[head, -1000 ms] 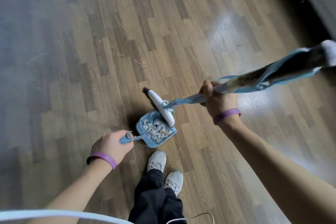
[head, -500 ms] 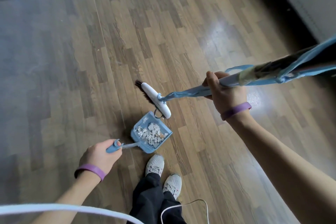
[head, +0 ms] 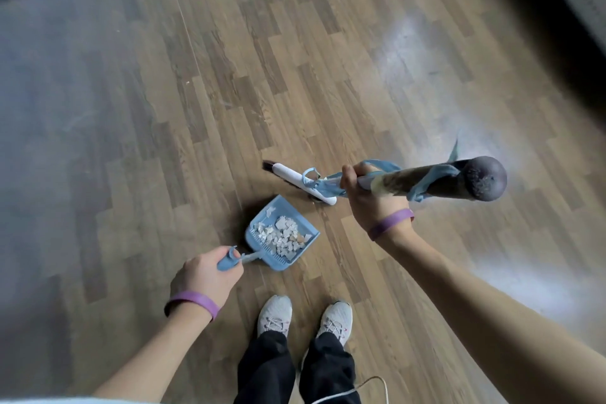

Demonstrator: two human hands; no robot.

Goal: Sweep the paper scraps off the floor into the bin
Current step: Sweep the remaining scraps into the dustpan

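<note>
Dustpan [head: 282, 239], blue, holding paper scraps [head: 283, 236]: handle gripped by left hand [head: 205, 275]. Broom [head: 305, 182] just beyond dustpan: pole clenched in right hand [head: 367, 200].

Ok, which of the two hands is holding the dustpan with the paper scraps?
The left hand, gripping the blue dustpan by its handle; the right hand grips the broom instead.

We look down on a brown wood-pattern plank floor [head: 229, 75], greyer toward its left, with a pale sheen of light [head: 410, 52] at right; a dark wall base [head: 570, 20] crosses the upper-right corner.
</note>
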